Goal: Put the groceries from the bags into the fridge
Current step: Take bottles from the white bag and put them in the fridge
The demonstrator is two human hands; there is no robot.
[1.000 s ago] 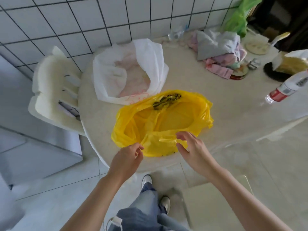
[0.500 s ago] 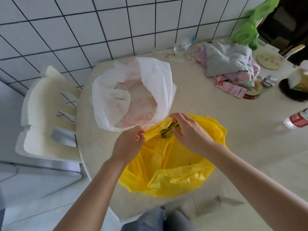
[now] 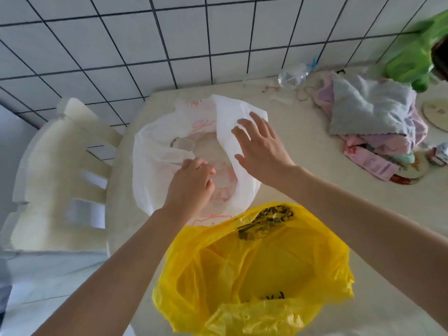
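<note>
White bag [image 3: 155, 151] being opened: left hand [image 3: 191, 187] pinching rim, right hand [image 3: 259, 146] spread flat, holding nothing; next, reaching inside

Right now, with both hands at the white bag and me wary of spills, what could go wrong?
1. The yellow bag lies at the table's near edge; either forearm could nudge it off.
2. The left hand has its fingers curled at the white bag; pulling one side might tip out the contents.

Bright, soft, even light with faint shadows; wide-angle bending at the edges, slight motion blur at upper right.
</note>
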